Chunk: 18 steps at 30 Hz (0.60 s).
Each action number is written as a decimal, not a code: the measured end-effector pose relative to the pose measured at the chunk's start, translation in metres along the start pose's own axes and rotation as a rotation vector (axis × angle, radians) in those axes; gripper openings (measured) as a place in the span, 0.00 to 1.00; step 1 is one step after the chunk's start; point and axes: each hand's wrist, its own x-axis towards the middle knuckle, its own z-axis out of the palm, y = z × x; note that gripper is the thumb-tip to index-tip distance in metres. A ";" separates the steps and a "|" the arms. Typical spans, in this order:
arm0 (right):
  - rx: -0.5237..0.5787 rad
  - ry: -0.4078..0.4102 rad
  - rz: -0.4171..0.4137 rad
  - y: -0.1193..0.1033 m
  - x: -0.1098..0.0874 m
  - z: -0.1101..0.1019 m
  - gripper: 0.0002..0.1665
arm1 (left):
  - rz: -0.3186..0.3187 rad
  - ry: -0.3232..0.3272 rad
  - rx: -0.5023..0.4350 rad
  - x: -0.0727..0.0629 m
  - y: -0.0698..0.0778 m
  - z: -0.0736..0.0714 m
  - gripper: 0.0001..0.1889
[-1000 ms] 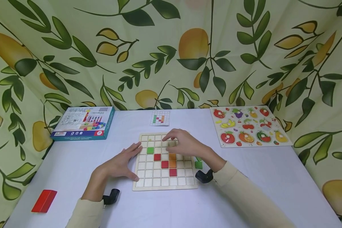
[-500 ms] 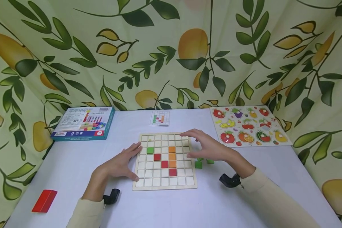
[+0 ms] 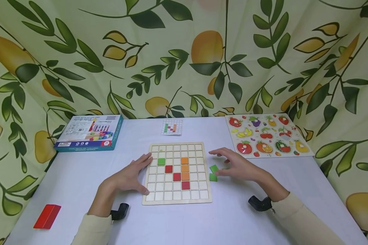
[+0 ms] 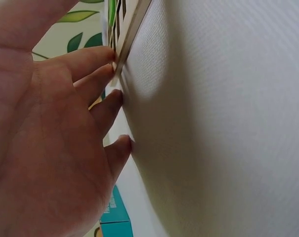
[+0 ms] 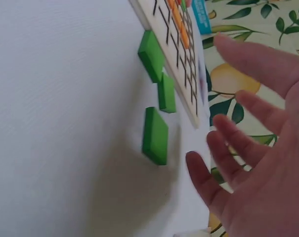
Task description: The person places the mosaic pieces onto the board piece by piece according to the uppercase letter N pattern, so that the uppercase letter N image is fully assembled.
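A wooden grid board (image 3: 178, 195) lies flat in the head view. Set in its cells are a green tile (image 3: 161, 161), several red tiles (image 3: 177, 176) in a diagonal and a column of orange tiles (image 3: 185, 168). My left hand (image 3: 129, 175) rests along the board's left edge, fingers spread and fingertips at the rim. Off the right edge, my right hand (image 3: 240, 165) hovers with relaxed fingers, holding nothing. Beneath it are loose green tiles (image 3: 213, 177); three show in the right wrist view, the farthest green tile (image 5: 155, 136) being hidden by the hand in the head view.
Behind the board lies a small pattern card (image 3: 171, 127) with coloured squares. A teal game box (image 3: 89, 132) stands at the back left, and a fruit puzzle board (image 3: 268, 136) at the back right. A red block (image 3: 47, 216) sits at the front left of the white table.
My right hand has moved right, from over the board to above the loose green tiles. The uppermost orange tile, partly covered by the hand earlier, now shows fully. My left hand stays put.
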 end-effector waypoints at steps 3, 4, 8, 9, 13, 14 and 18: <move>-0.019 -0.016 0.026 0.007 -0.002 0.004 0.41 | 0.004 0.002 -0.001 0.000 -0.001 0.001 0.65; -0.023 -0.019 0.033 0.008 -0.003 0.005 0.41 | 0.001 0.003 -0.001 0.000 -0.002 0.001 0.65; -0.009 -0.023 0.043 0.011 -0.005 0.010 0.39 | -0.007 -0.001 0.000 0.001 -0.003 0.001 0.65; -0.006 -0.022 0.039 0.012 -0.005 0.012 0.38 | -0.005 -0.002 0.003 0.001 -0.003 0.001 0.65; -0.001 -0.016 0.038 0.014 -0.004 0.015 0.35 | -0.009 -0.005 0.004 0.001 -0.002 0.001 0.65; -0.006 -0.010 0.031 0.015 -0.004 0.016 0.34 | -0.009 -0.003 0.005 0.001 -0.002 0.001 0.65; -0.030 0.015 0.029 0.019 -0.002 0.018 0.28 | -0.006 -0.004 0.003 0.000 -0.001 0.001 0.65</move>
